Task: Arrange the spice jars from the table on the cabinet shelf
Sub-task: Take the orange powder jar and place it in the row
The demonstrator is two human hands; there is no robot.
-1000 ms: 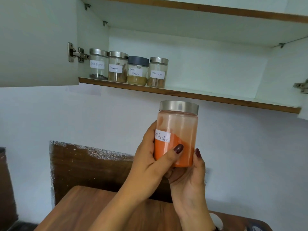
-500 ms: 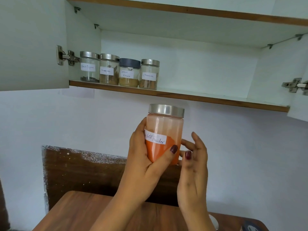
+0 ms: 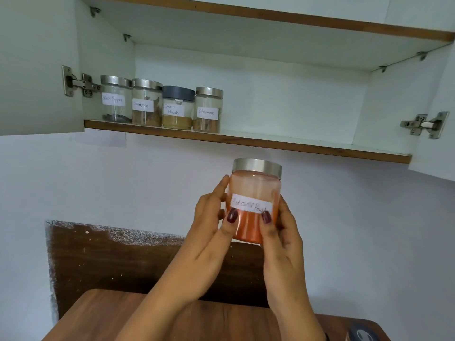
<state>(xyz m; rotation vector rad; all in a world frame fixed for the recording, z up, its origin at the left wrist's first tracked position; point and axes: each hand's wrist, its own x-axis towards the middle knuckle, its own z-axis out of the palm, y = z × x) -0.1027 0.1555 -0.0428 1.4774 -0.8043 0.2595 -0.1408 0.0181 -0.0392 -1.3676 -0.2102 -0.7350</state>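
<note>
Holding the red chilli powder jar [image 3: 254, 200] upright between your left hand [image 3: 211, 232] and right hand [image 3: 283, 232], both grips pressing its sides, you're below the cabinet shelf [image 3: 295, 146], right of four jars [image 3: 161, 107].

views: just the one, a wide-angle head cam, so there's no second angle sharing anything
facing: it's tilting forward and up at the wall
top of frame: it's looking up into the open cabinet shelf [image 3: 246, 141]
bottom of frame: it's catching the desk [image 3: 103, 318] edge
distance: it's sitting close, with the held jar [image 3: 254, 203] hanging mid-frame
</note>
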